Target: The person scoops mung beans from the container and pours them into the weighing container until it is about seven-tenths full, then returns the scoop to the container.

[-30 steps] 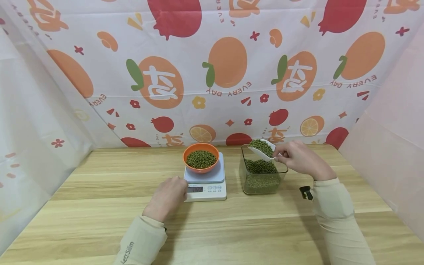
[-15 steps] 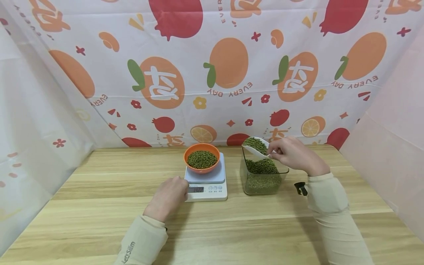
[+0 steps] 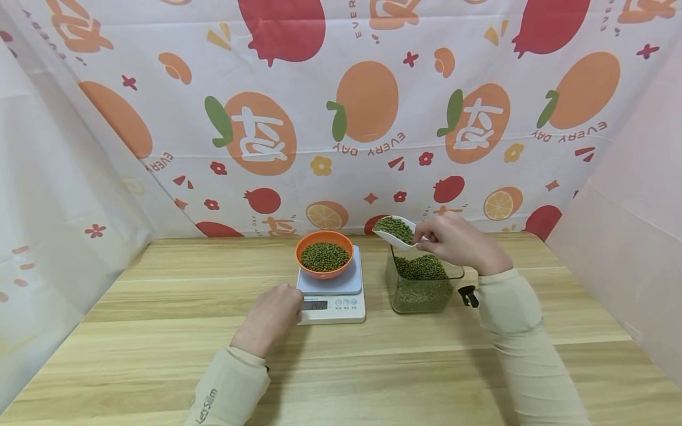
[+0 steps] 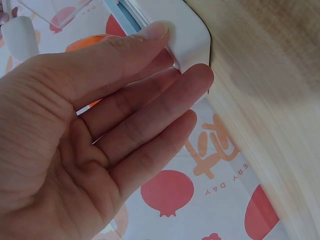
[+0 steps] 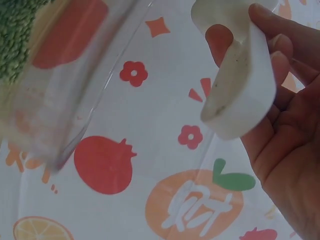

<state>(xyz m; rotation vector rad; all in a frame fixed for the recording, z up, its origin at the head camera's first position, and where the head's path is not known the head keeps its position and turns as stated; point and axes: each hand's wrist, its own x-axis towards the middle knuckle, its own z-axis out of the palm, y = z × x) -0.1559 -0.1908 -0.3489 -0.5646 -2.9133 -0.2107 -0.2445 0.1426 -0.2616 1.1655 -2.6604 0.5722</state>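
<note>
My right hand (image 3: 453, 239) pinches the hollow handle of a white scoop (image 3: 401, 241), heaped with green mung beans (image 3: 393, 228). The scoop is held above the left back part of a clear square container (image 3: 396, 293), partly filled with the same beans. In the right wrist view the handle (image 5: 245, 100) sits between thumb and fingers. My left hand (image 3: 270, 313) holds the left edge of a white kitchen scale (image 3: 341, 318), thumb (image 4: 155, 32) on top and fingers at its side. An orange bowl (image 3: 325, 274) of mung beans stands on the scale's platform (image 3: 341, 286).
The wooden table (image 3: 160, 331) ends at a fruit-printed cloth (image 3: 367, 177) behind the scale and container. Pale cloth hangs on both sides. The scale's display (image 3: 315, 305) is lit with digits too small to read surely. A black clip (image 3: 469, 296) shows by my right sleeve.
My right hand has carried the full scoop left and slightly up, from above the container towards the bowl. The left hand stays at the scale.
</note>
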